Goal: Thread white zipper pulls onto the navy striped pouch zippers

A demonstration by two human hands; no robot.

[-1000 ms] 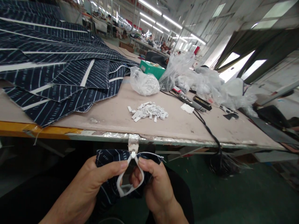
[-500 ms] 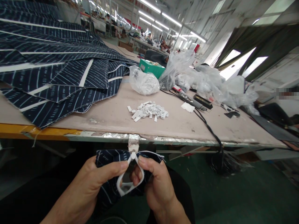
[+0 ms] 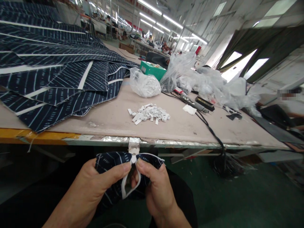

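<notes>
Below the table edge, both hands grip a piece of dark blue striped fabric [image 3: 111,161] with printed lettering. A white strip [image 3: 123,187] edges it and curves down in a narrow loop between the thumbs. My left hand [image 3: 95,182] pinches the fabric on the left, thumb laid along the strip. My right hand [image 3: 160,186] is closed on the right side, its thumb tip close to the left one. Just above both thumb tips, a small white piece [image 3: 133,158] joins the strip, right below a pale metal bracket [image 3: 134,144] on the table edge. Other fingers are mostly hidden behind the cloth.
A pile of small white parts [image 3: 150,113] lies on the table [image 3: 111,122]. Stacked striped fabric [image 3: 59,79] covers the left. Behind are a plastic bag [image 3: 144,84], a green box [image 3: 152,70], a grey tool [image 3: 192,102] with a dark cable [image 3: 211,128], and more bags.
The white loop between my hands has narrowed as my thumbs drew closer together, just under the small white piece. The view has shifted slightly.
</notes>
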